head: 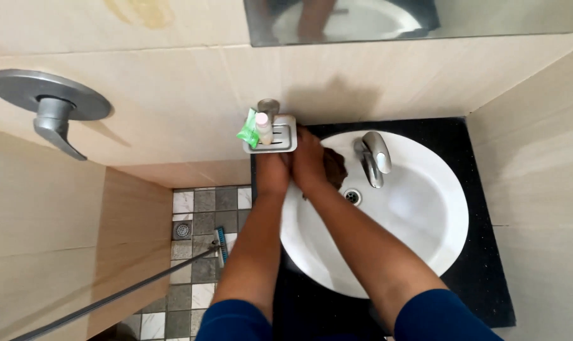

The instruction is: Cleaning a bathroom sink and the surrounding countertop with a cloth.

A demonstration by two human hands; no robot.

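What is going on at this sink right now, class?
A person in blue sleeves stands over a round white basin set in a black counter. The left hand and right hand are pressed together above the basin's left side, beside the chrome tap. The right hand seems to cover something dark; what it is cannot be told. A soap rack on the wall holds a small bottle and green packet.

Both forearms reach forward from dark blue sleeves and come together, the wrists nearly touching. The left hand is extended straight with its back turned up, while the right hand lies pressed against it and its arm comes in at a slant. The fingers of both hands are mostly hidden, so their grip cannot be judged.
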